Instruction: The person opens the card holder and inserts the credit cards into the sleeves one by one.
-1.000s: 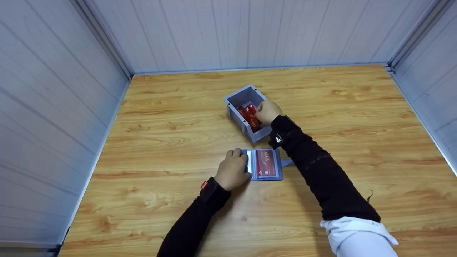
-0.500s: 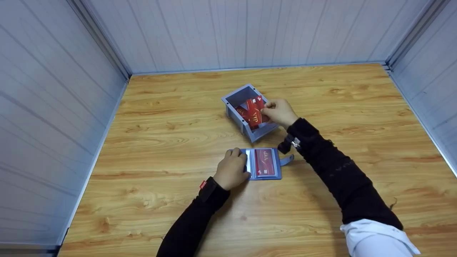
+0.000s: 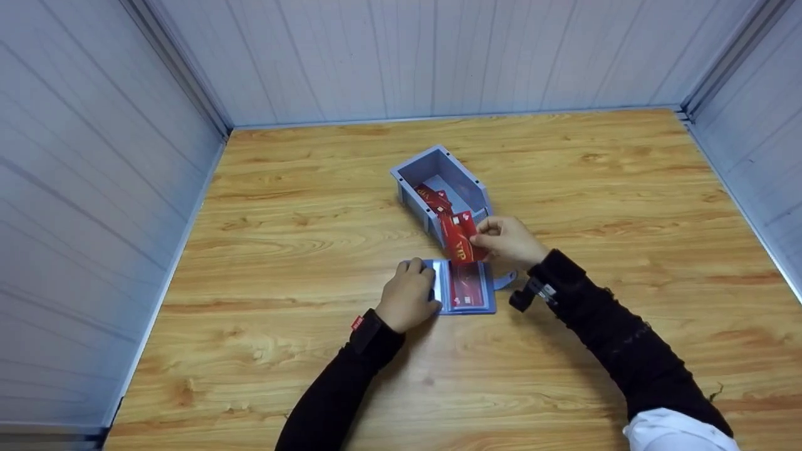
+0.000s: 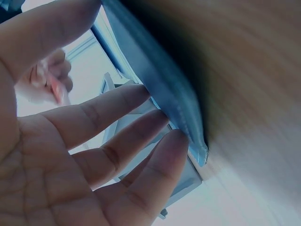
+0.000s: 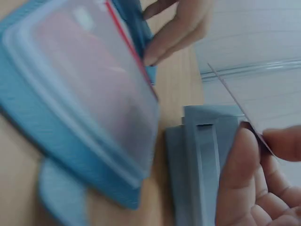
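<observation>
My right hand pinches a red VIP card between thumb and fingers, just above the card holder's top edge. In the right wrist view the card shows edge-on, thin. The blue card holder lies open on the table, with a red card inside its clear sleeve. My left hand holds down the holder's left side, thumb at the near edge and fingers at the far edge. The left wrist view shows those fingertips against the cover.
A grey bin stands just behind the card holder, with several red cards inside. The holder's strap sticks out to the right. Pale panel walls enclose the wooden table.
My right hand has lifted the red card out of the bin and brought it toward me, over the holder's far edge. My left hand stays in place.
</observation>
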`<action>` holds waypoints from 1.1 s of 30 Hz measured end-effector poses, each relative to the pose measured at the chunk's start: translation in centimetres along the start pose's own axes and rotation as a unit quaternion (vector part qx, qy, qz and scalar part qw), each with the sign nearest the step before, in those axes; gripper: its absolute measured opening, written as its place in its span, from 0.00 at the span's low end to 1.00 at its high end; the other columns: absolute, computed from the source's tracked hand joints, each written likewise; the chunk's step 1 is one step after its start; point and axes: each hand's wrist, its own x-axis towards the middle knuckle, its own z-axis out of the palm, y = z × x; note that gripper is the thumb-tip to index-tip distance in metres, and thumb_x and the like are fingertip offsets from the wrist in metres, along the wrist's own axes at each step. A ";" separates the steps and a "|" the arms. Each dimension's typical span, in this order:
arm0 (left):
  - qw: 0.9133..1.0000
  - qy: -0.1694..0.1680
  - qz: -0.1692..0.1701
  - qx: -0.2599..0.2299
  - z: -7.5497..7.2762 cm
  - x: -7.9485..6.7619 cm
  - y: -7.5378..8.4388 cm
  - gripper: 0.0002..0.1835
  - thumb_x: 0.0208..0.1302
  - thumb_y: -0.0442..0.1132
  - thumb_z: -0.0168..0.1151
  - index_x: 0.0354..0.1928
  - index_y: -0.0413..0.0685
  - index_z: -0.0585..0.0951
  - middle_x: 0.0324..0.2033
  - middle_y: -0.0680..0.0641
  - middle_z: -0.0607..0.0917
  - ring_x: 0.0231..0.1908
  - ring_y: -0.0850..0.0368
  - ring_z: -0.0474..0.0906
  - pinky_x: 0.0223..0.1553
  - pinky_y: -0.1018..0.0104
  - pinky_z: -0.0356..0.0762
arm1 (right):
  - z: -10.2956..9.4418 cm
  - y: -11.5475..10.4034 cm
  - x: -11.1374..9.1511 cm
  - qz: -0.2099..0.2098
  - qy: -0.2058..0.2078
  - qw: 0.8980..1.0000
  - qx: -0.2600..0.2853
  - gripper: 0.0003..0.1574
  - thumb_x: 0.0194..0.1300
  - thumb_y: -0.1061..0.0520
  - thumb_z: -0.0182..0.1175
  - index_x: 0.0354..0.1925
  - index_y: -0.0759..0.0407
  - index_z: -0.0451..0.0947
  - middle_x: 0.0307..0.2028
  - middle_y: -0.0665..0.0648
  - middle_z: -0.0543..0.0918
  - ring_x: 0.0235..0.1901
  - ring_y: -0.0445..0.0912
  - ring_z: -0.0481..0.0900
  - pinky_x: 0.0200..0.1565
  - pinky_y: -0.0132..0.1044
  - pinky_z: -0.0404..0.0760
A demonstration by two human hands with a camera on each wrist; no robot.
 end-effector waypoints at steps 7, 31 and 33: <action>1.000 -0.010 -0.003 -0.005 -0.1 0.0 0.1 0.25 0.51 0.45 0.71 0.49 0.39 0.80 0.49 0.41 0.78 0.54 0.41 0.72 0.48 0.51 0.81 | -0.1 2.3 -0.7 0.024 -0.034 0.999 0.014 0.08 0.66 0.61 0.59 0.41 0.66 0.74 0.30 0.51 0.82 0.21 0.41 0.80 0.28 0.34 0.84; 1.000 -0.010 -0.009 -0.004 -0.1 0.0 0.2 0.25 0.51 0.44 0.72 0.49 0.38 0.80 0.50 0.40 0.78 0.55 0.42 0.72 0.50 0.50 0.81 | -1.5 5.5 -1.4 0.036 -0.052 0.994 0.085 0.05 0.68 0.62 0.57 0.40 0.63 0.71 0.27 0.49 0.85 0.22 0.40 0.82 0.25 0.30 0.82; 1.000 -0.012 -0.012 -0.005 -0.2 0.0 0.3 0.25 0.51 0.44 0.72 0.49 0.39 0.80 0.49 0.40 0.78 0.53 0.42 0.72 0.48 0.51 0.81 | -1.6 5.6 -1.4 0.035 -0.057 0.994 0.091 0.05 0.68 0.62 0.57 0.40 0.63 0.70 0.27 0.48 0.85 0.22 0.40 0.82 0.25 0.30 0.83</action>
